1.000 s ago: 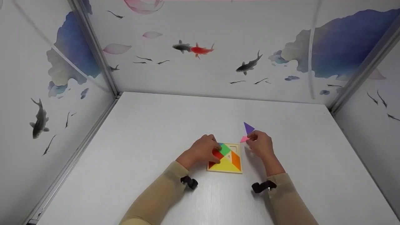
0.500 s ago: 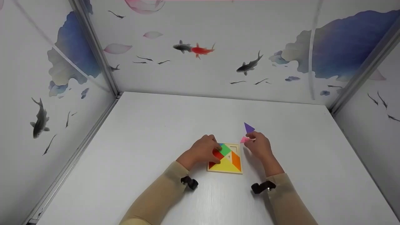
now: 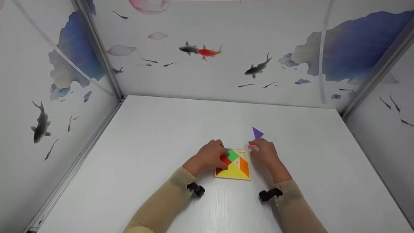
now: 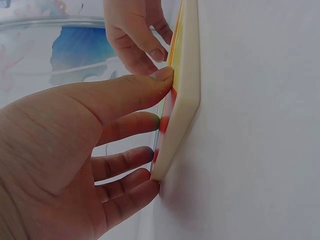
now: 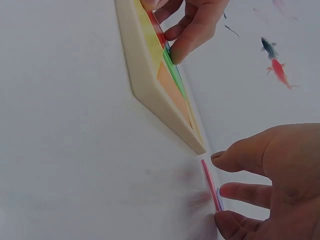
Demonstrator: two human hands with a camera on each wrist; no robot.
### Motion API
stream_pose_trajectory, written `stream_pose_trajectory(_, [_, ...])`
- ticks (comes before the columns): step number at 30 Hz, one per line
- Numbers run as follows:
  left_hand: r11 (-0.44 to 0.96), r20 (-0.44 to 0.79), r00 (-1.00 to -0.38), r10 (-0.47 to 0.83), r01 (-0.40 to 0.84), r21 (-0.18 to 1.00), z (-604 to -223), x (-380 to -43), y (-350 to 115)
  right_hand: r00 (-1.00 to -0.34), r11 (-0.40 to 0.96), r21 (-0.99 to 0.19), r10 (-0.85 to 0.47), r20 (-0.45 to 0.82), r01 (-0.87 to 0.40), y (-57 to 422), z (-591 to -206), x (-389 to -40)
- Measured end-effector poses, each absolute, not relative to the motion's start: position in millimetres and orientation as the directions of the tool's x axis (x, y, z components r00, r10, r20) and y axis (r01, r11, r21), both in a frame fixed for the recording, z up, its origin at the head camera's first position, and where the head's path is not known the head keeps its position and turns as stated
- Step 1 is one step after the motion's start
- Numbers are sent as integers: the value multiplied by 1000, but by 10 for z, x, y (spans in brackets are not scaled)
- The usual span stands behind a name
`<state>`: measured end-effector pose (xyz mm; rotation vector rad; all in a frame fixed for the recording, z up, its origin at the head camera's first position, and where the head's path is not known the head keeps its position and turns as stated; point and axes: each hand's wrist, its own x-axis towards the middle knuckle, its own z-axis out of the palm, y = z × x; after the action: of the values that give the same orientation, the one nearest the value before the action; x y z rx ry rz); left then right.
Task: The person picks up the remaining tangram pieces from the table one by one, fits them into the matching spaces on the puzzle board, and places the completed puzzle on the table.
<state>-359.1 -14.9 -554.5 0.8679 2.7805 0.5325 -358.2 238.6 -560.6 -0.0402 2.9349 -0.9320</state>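
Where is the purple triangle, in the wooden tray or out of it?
Out: the purple triangle lies on the white table, beyond the wooden tray, near the right hand.

We could pass over the surface (image 3: 168, 123) beyond the tray (image 3: 233, 178) and between the sleeves (image 3: 161, 204). The left hand (image 3: 212, 154) blocks its left side; the right hand (image 3: 266, 153), pink piece (image 3: 252, 146) and purple piece (image 3: 257, 133) crowd its far right corner.

Back wall (image 3: 226, 19): I see white, painted with red fish (image 3: 209, 52), blue washes (image 3: 362, 45), pink petals (image 3: 121, 50) | left wall (image 3: 19, 81), right wall (image 3: 388, 142): likewise painted | metal posts (image 3: 100, 51), both far corners | white tabletop (image 3: 161, 123), faint sheen | pale streaks (image 3: 321, 64) across left and back walls
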Motion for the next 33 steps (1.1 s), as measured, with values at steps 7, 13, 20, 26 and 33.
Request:
stream_pose_trajectory(7, [765, -62, -815, 576, 511, 392, -5542, -3587, -161, -996, 838, -541, -86, -7, -69, 2377, -5627, -3559])
stream_pose_trajectory(13, [767, -59, -818, 572, 508, 391, -5540, -3582, -160, -993, 858, -500, -100, 64, -119, 2391, -5645, -3570])
stream_pose_trajectory(20, [778, -64, -823, 565, 505, 373, -5524, -3573, -146, -999, 819, -572, 36, -23, 42, 2386, -5620, -3591])
stream_pose_trajectory(26, [777, -61, -822, 566, 507, 373, -5521, -3566, -144, -992, 808, -576, 89, -91, 125, 2379, -5593, -3585])
stream_pose_trajectory(33, [775, -59, -819, 570, 512, 371, -5546, -3581, -156, -993, 808, -578, 85, -85, 119, 2399, -5581, -3569])
